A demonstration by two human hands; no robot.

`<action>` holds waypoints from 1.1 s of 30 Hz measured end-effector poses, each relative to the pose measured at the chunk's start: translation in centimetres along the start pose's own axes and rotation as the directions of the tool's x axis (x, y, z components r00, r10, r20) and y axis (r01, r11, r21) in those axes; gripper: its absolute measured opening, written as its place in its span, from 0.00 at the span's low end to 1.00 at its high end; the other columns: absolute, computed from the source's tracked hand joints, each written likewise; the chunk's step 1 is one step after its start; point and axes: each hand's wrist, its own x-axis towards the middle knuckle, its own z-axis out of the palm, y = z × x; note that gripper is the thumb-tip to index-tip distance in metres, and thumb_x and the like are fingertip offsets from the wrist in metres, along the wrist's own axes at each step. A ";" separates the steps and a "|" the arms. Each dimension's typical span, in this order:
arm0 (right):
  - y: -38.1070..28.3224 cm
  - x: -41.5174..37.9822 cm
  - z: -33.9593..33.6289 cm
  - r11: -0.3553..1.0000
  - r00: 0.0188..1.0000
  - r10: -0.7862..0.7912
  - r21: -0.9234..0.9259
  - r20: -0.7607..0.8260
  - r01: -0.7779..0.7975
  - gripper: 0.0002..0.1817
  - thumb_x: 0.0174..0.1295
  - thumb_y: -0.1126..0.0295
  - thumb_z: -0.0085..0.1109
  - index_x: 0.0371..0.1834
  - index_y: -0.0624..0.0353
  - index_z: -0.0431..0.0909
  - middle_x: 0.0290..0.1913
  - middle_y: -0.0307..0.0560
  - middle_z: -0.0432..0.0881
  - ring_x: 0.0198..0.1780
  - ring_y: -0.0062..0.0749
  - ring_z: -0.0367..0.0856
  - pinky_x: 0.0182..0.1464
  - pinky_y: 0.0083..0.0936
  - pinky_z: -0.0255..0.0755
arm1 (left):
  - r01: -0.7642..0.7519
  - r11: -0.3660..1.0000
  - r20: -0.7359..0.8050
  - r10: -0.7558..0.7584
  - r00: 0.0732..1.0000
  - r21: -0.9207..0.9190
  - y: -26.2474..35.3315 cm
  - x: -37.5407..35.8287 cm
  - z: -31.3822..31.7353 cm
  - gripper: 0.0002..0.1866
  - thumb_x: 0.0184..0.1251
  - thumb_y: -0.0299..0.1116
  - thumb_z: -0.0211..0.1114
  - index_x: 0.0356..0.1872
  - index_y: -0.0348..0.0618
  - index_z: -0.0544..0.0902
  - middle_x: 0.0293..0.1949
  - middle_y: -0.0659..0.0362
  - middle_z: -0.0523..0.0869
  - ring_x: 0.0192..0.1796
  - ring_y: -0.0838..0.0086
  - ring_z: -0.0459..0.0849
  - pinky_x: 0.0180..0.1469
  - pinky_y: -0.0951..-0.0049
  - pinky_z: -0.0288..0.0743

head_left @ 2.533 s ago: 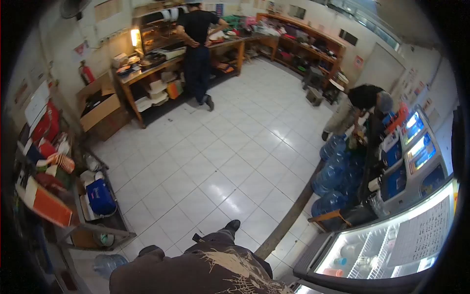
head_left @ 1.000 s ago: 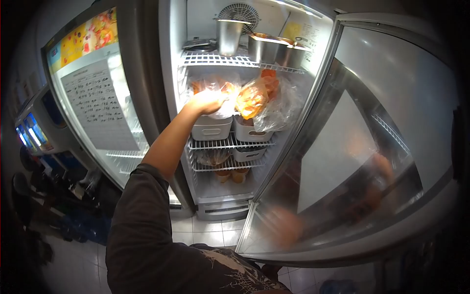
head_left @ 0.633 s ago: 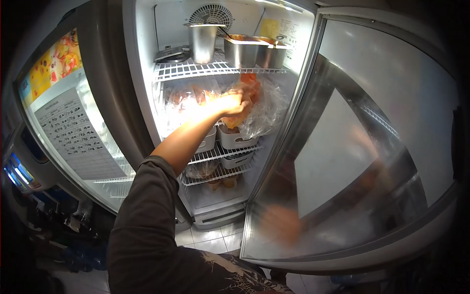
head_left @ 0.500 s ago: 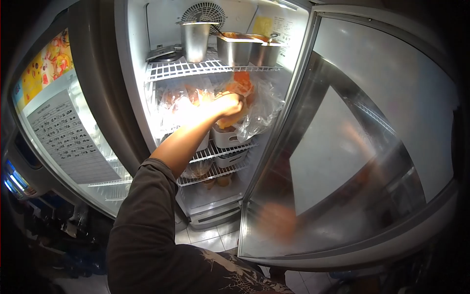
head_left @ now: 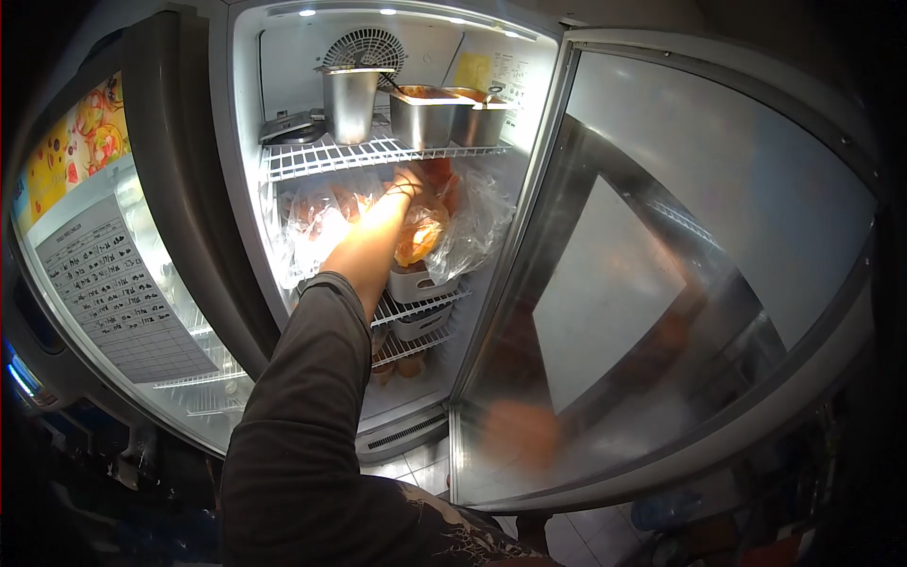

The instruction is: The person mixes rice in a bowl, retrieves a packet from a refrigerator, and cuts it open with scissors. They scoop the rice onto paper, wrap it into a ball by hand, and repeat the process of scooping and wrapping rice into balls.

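Note:
My left hand (head_left: 404, 186) reaches into the refrigerator under the upper wire shelf, among clear plastic bags. Its fingers are mostly hidden by the bags, so their grip does not show. To its right, a plastic bag (head_left: 424, 231) with orange and yellow contents rests over a white bin (head_left: 422, 286). A looser clear bag (head_left: 472, 222) hangs beside it. Left of my forearm lies another bag (head_left: 316, 213) of reddish-orange food, partly washed out by glare. My right hand does not show plainly; an orange blur (head_left: 520, 435) on the door panel cannot be made out.
On the upper wire shelf (head_left: 331, 159) stand a tall steel container (head_left: 350, 109) and two steel pans (head_left: 420, 118) of reddish food. The refrigerator door (head_left: 812, 151) stands wide on the right. At left is another glass door with a handwritten sheet (head_left: 123, 293).
My left hand has moved left and deeper among the bags, off the orange-yellow bag, which shows more fully now. The view has shifted, so the refrigerator sits lower and further left.

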 end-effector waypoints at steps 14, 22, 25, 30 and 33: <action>2.4 -0.2 -1.9 0.978 0.999 0.024 0.209 -0.044 -0.014 0.28 0.74 0.50 0.51 0.67 0.58 0.66 0.59 0.48 0.74 0.59 0.41 0.72 0.65 0.42 0.66 | -0.060 0.998 -0.195 0.060 0.979 0.005 -0.1 -0.6 -2.2 0.23 0.56 0.44 0.73 0.50 0.42 0.86 0.50 0.45 0.88 0.52 0.54 0.87 0.53 0.60 0.82; 1.1 -0.7 -1.0 0.996 0.996 -0.083 0.041 0.018 0.082 0.30 0.74 0.46 0.49 0.69 0.55 0.64 0.60 0.45 0.71 0.60 0.36 0.71 0.66 0.40 0.67 | -0.092 0.996 -0.060 0.091 0.994 -0.019 0.4 -0.4 -0.5 0.22 0.57 0.44 0.73 0.50 0.42 0.86 0.50 0.45 0.88 0.52 0.53 0.87 0.53 0.61 0.81; 3.7 0.2 -2.0 0.995 0.996 -0.086 0.059 0.036 0.084 0.32 0.74 0.44 0.49 0.69 0.56 0.64 0.61 0.44 0.71 0.61 0.34 0.69 0.66 0.38 0.67 | -0.166 0.986 0.045 0.165 0.985 0.012 0.4 0.2 -0.5 0.22 0.57 0.44 0.73 0.50 0.42 0.86 0.50 0.46 0.88 0.52 0.53 0.87 0.53 0.61 0.81; 7.9 0.7 -3.0 0.991 0.995 -0.067 0.120 0.077 0.057 0.32 0.74 0.43 0.48 0.70 0.55 0.63 0.61 0.42 0.69 0.62 0.32 0.68 0.66 0.37 0.67 | -0.462 0.874 0.195 0.432 0.880 0.150 1.4 -1.9 -2.7 0.17 0.61 0.38 0.67 0.49 0.43 0.87 0.49 0.45 0.87 0.53 0.52 0.86 0.55 0.63 0.79; 1.0 -1.3 -0.5 0.979 0.999 -0.023 0.201 -0.036 0.030 0.28 0.76 0.47 0.46 0.70 0.53 0.64 0.61 0.41 0.70 0.61 0.32 0.69 0.66 0.38 0.68 | -0.423 0.901 -0.019 0.427 0.904 0.090 2.0 -4.3 -3.3 0.16 0.60 0.34 0.65 0.49 0.42 0.87 0.48 0.44 0.87 0.53 0.52 0.86 0.57 0.63 0.78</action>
